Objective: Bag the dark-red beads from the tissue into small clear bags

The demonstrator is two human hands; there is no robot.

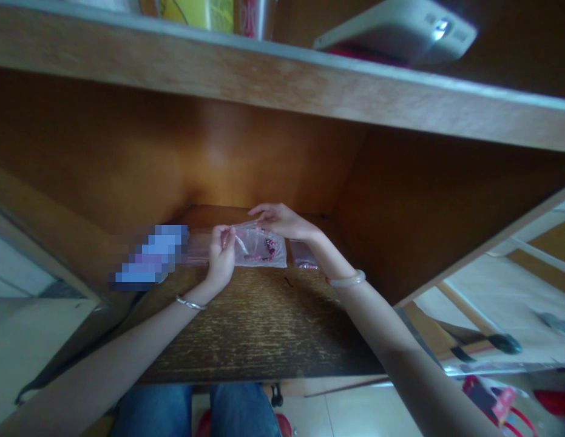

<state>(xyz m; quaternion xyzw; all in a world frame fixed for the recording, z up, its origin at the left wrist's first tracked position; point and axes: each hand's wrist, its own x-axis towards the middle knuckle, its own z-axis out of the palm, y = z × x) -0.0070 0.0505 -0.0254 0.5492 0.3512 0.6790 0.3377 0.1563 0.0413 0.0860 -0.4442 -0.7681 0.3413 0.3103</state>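
A clear plastic bag (252,244) with dark and pink beads in it lies on the worn wooden desktop (246,328), its upper edge lifted. My left hand (221,258) pinches that edge at the left corner. Over the top of the same bag is my right hand (284,221), thumb and fingers closed on the edge, one finger stretched out leftward. Partly behind my right wrist rests a second clear bag (304,258) with small beads. Left of my left hand lies another clear bag (198,240); its contents are hard to make out.
At the left stands a device with a blurred-out screen (150,258), a dark cable running from its side. Wooden walls (446,200) enclose the desk on both sides. Overhead, a shelf (264,73) holds a pale device (400,33) and a yellow container (198,13).
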